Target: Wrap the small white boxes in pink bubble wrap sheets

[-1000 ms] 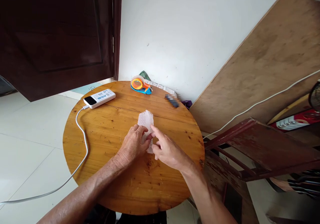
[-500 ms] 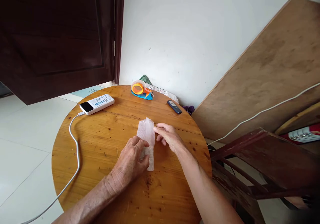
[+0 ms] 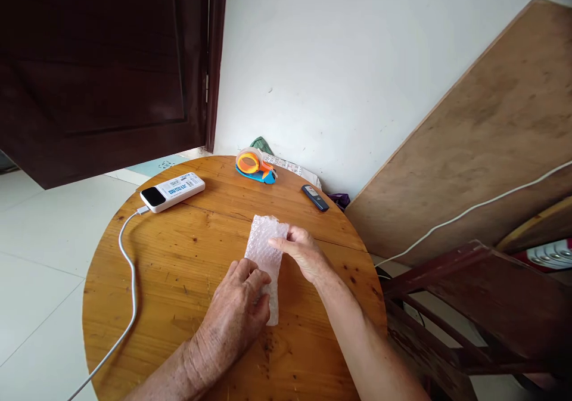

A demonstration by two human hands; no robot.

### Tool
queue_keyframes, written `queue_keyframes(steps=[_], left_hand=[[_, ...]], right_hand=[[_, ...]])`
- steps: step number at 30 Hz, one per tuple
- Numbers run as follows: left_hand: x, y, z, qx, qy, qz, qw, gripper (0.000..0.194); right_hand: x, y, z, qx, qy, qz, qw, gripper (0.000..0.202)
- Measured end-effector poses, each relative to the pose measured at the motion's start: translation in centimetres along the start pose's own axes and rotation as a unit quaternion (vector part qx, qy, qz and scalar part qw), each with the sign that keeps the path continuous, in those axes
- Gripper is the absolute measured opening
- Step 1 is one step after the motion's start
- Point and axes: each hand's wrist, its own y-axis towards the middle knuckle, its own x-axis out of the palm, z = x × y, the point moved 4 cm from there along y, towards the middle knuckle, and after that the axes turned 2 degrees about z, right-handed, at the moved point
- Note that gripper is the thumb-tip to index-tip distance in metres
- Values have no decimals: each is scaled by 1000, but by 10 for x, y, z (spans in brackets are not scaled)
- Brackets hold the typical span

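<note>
A narrow piece of clear bubble wrap [image 3: 268, 243] lies in the middle of the round wooden table, its long side running away from me. My left hand [image 3: 243, 297] rests over its lower left part with curled fingers gripping it; the fingertips are partly hidden. At the upper right edge, my right hand [image 3: 301, 249] pinches the wrap, thumb on top and the other fingers behind it. Whether anything is inside the wrap, I cannot tell.
On the wooden table [image 3: 179, 294] stand a white power bank [image 3: 179, 191] with a cable [image 3: 133, 276], a tape dispenser [image 3: 255, 165] and a small dark device [image 3: 315, 198]. Behind is a white wall; a wooden board [image 3: 482, 133] and a dark chair [image 3: 487, 300] stand right.
My right hand has moved from beside the bubble wrap onto its upper right edge and closed on it. The wrap now looks wider and flatter at the top. My left hand stays on it.
</note>
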Motion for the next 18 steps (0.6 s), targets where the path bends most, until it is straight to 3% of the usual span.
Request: queue_keyframes(steps=[7, 13, 18], left_hand=[[-1, 1, 1, 6, 17, 1, 1000, 20], [-3, -2, 2, 25, 55, 12, 998, 21], [-8, -2, 8, 69, 123, -11, 990, 45]], right_hand=[[8, -6, -1, -36, 6, -3, 999, 31], [9, 13, 11, -31, 0, 56, 998, 29], [13, 27, 24, 3, -38, 65, 997, 24]])
